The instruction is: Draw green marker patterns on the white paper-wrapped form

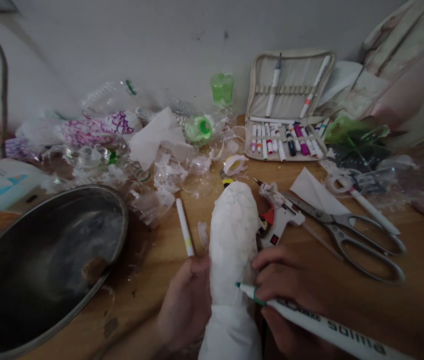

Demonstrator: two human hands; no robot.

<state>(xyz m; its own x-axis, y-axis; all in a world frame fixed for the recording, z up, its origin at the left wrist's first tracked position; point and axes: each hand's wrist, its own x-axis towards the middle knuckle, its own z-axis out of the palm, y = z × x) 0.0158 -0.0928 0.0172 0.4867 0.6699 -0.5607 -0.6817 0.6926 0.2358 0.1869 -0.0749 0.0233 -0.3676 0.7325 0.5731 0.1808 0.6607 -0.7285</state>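
A white paper-covered form [234,235], long and rounded at its top, stands out toward me in the middle of the view. My left hand [187,305] is closed around its left side, the fingers partly hidden behind it. In my right hand [287,290] is a white marker [320,320] with a green tip, uncapped. The tip is at the lower right of the form's surface, touching or very close to it. Faint pale lines show near the form's top. A capped white marker [184,227] lies on the table just left of the form.
Scissors [341,227] and a white hot glue gun [281,215] lie to the right. A metal basin [46,260] with water and a sponge-like lump takes up the left. Behind are plastic and paper scraps [174,165], a patterned fish-like piece [99,130] and an open marker case [287,105].
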